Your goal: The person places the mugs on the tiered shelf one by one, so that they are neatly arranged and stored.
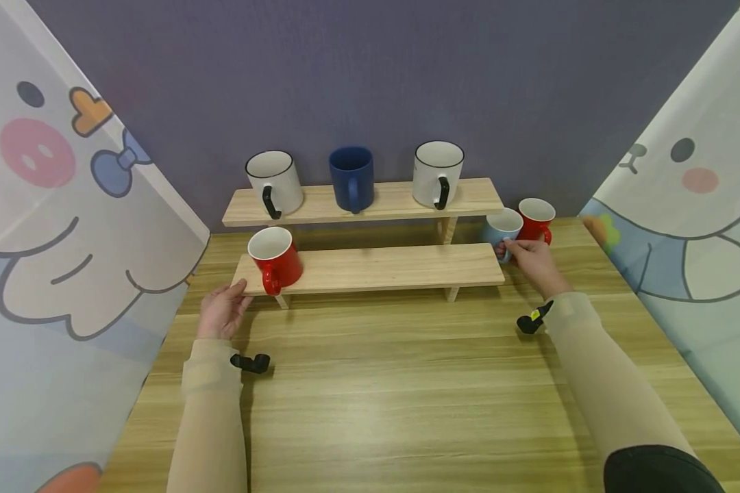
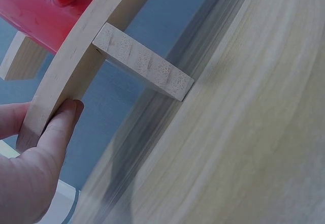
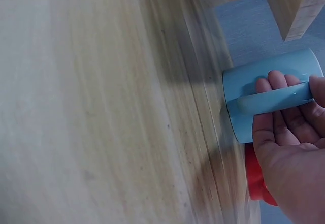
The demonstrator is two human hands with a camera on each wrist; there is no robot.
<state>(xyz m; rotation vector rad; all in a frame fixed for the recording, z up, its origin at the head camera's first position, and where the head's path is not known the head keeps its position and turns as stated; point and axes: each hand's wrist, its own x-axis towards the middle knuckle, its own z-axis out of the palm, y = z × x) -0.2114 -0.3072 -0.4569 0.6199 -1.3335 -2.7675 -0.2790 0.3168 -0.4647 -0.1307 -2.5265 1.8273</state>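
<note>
My left hand (image 1: 220, 311) pinches the left end of the lower wooden shelf (image 1: 395, 268), thumb on one face and fingers on the other in the left wrist view. Close to it on that shelf stands a red mug (image 1: 284, 263), white inside, its handle facing me. At the shelf's right end, my right hand (image 1: 535, 263) holds a light blue mug (image 3: 277, 71) by the handle (image 3: 274, 100), with fingers passed through the loop and the thumb near its rim end. The mug stands upright, beside another red mug (image 1: 535, 218) partly hidden behind the hand.
The upper shelf (image 1: 388, 194) bears a white mug (image 1: 277, 181) with black rim and handle, a dark blue mug (image 1: 351, 178) and a second white mug (image 1: 434, 171). Short legs hold the shelves above the wood-grain table (image 1: 370, 383). Printed cartoon panels flank both sides.
</note>
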